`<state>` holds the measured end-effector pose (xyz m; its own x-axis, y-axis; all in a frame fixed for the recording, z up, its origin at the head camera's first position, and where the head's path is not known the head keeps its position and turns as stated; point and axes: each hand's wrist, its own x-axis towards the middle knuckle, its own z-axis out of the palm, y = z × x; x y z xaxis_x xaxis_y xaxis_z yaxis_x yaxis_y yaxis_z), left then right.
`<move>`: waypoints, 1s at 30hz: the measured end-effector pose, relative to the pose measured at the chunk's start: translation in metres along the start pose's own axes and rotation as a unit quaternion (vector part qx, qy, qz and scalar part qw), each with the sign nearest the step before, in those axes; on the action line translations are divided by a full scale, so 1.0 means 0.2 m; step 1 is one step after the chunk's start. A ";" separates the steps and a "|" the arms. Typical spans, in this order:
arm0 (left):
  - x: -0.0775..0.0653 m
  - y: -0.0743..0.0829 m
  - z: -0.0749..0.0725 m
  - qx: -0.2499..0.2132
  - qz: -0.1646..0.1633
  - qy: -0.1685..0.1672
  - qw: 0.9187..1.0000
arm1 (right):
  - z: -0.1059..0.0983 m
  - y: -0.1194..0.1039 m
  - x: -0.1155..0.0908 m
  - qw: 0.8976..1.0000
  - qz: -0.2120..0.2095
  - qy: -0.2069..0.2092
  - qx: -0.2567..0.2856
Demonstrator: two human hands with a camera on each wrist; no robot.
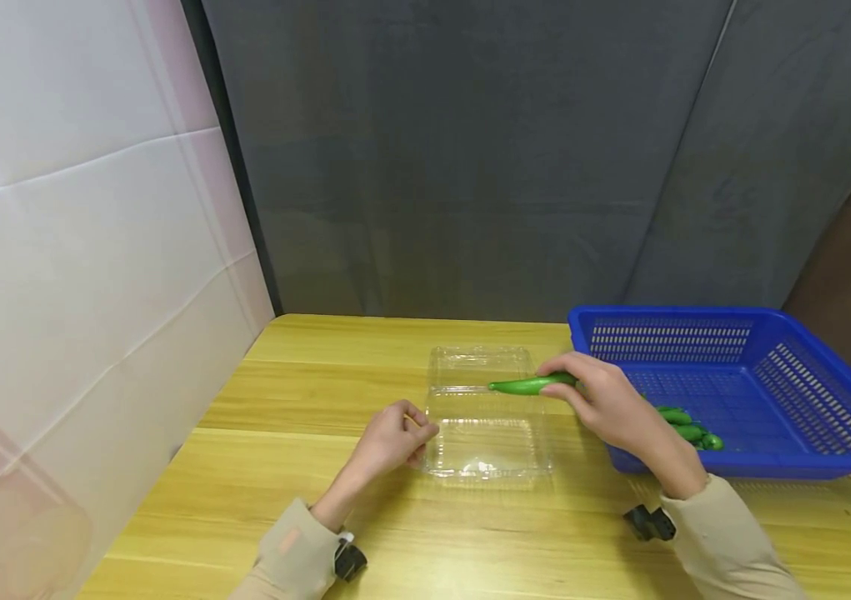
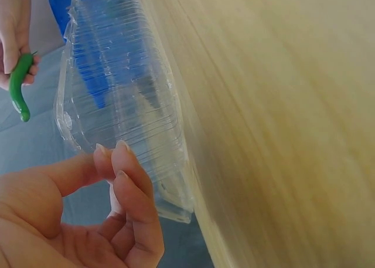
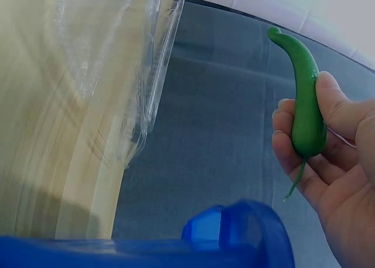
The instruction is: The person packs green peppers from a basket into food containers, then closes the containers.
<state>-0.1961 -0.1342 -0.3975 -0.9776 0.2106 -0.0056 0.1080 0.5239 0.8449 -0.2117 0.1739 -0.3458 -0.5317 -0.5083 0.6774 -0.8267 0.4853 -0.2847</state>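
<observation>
A curved green chili pepper (image 1: 526, 386) is pinched between the thumb and fingers of my right hand (image 1: 608, 408), above the clear plastic clamshell box (image 1: 485, 433). Its thin stem hangs by the palm and its tip points away from the hand, as the right wrist view shows for the pepper (image 3: 304, 98). The box lies on the table with its lid folded back. At the box's left edge, my left hand (image 1: 391, 437) has its fingers curled and pinches the rim; in the left wrist view its fingertips (image 2: 120, 153) overlap the box's side.
A blue plastic basket (image 1: 740, 458) with slotted walls stands on the right of the wooden table (image 1: 305, 367). Several green peppers (image 1: 688, 429) lie in its near left corner. A grey cloth wall (image 1: 433, 167) rises behind the table, a pale one (image 1: 80, 250) at left.
</observation>
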 end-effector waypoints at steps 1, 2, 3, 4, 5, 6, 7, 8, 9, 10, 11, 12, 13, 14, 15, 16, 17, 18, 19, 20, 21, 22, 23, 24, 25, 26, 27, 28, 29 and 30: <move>0.00 0.00 0.00 -0.001 -0.001 0.000 1.000 | 0.01 0.00 0.00 1.000 -0.001 0.000 0.001; 0.00 0.00 0.00 -0.001 -0.001 0.000 1.000 | 0.01 0.00 0.00 1.000 -0.003 0.000 0.003; 0.00 0.00 0.00 -0.001 -0.001 0.000 1.000 | 0.02 0.00 0.01 1.000 -0.004 0.001 0.006; 0.00 0.00 0.00 -0.001 -0.002 0.000 1.000 | 0.02 0.00 0.01 1.000 -0.005 0.001 0.008; 0.00 0.00 0.00 -0.002 -0.003 0.000 1.000 | 0.03 0.00 0.01 1.000 -0.005 0.000 0.011; 0.00 0.00 0.00 -0.002 -0.004 0.000 1.000 | 0.03 0.00 0.01 1.000 -0.005 -0.001 0.012; 0.00 0.00 0.00 -0.003 -0.005 0.000 1.000 | 0.04 0.00 0.01 1.000 -0.006 -0.002 0.013; 0.00 0.00 0.00 -0.004 -0.005 0.000 1.000 | 0.05 0.00 0.01 1.000 -0.005 -0.003 0.013; 0.00 0.00 0.00 -0.004 -0.006 0.000 1.000 | 0.05 -0.01 0.01 1.000 -0.004 -0.005 0.014; 0.00 0.01 0.00 -0.004 -0.006 0.000 1.000 | 0.06 -0.01 0.01 1.000 -0.002 -0.006 0.013; 0.00 0.01 0.00 -0.003 -0.006 0.000 1.000 | 0.06 -0.01 0.01 1.000 0.000 -0.006 0.013; 0.00 0.01 0.00 -0.003 -0.006 0.001 1.000 | 0.07 -0.01 0.02 1.000 0.002 -0.007 0.013; 0.00 0.01 0.00 -0.002 -0.006 0.001 1.000 | 0.07 -0.01 0.02 1.000 0.004 -0.008 0.015; 0.00 0.01 0.00 0.000 -0.006 0.001 1.000 | 0.08 -0.01 0.02 1.000 0.006 -0.009 0.016; 0.00 0.01 0.00 0.001 -0.006 0.001 1.000 | 0.08 -0.01 0.02 1.000 0.008 -0.010 0.018; 0.00 0.01 0.00 0.002 -0.006 0.001 1.000 | 0.09 -0.01 0.02 1.000 0.011 -0.011 0.020; 0.00 0.01 0.00 0.003 -0.006 0.001 1.000 | 0.09 -0.02 0.02 1.000 0.012 -0.012 0.023; 0.00 0.01 0.00 0.004 -0.006 0.001 1.000 | 0.10 -0.02 0.02 1.000 0.014 -0.013 0.025; 0.00 0.01 0.00 0.004 -0.006 0.001 1.000 | 0.10 -0.02 0.02 0.999 0.014 -0.013 0.028; 0.00 0.01 0.00 0.005 -0.005 0.001 1.000 | 0.11 -0.02 0.02 0.999 0.014 -0.013 0.030; 0.00 0.01 0.00 0.005 -0.005 0.002 1.000 | 0.11 -0.02 0.02 0.999 0.015 -0.014 0.032; 0.00 0.01 0.00 0.005 -0.005 0.002 1.000 | 0.12 -0.03 0.02 0.999 0.016 -0.014 0.033; 0.00 0.01 0.00 0.005 -0.004 0.002 1.000 | 0.13 -0.03 0.02 0.999 0.016 -0.015 0.035; 0.00 0.01 0.00 0.005 -0.004 0.002 1.000 | 0.13 -0.03 0.02 0.999 0.016 -0.016 0.035; 0.00 0.01 0.00 0.005 -0.004 0.002 1.000 | 0.14 -0.03 0.02 0.999 0.016 -0.016 0.035; 0.00 0.01 0.00 0.005 -0.004 0.002 1.000 | 0.15 -0.03 0.02 0.999 0.015 -0.017 0.034; 0.00 0.01 0.00 0.004 -0.004 0.001 1.000 | 0.15 -0.03 0.02 0.999 0.015 -0.017 0.034; 0.00 0.01 0.00 0.004 -0.004 0.001 1.000 | 0.16 -0.03 0.02 0.999 0.014 -0.016 0.034; 0.00 0.01 0.00 0.004 -0.005 0.002 1.000 | 0.16 -0.03 0.02 0.999 0.012 -0.015 0.034; 0.00 0.01 0.00 0.004 -0.005 0.002 1.000 | 0.17 -0.04 0.02 0.999 0.010 -0.014 0.033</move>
<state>-0.1960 -0.1342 -0.3957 -0.9792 0.2024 -0.0116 0.1000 0.5321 0.8408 -0.2147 0.1437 -0.3635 -0.5525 -0.5192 0.6520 -0.8257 0.4479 -0.3430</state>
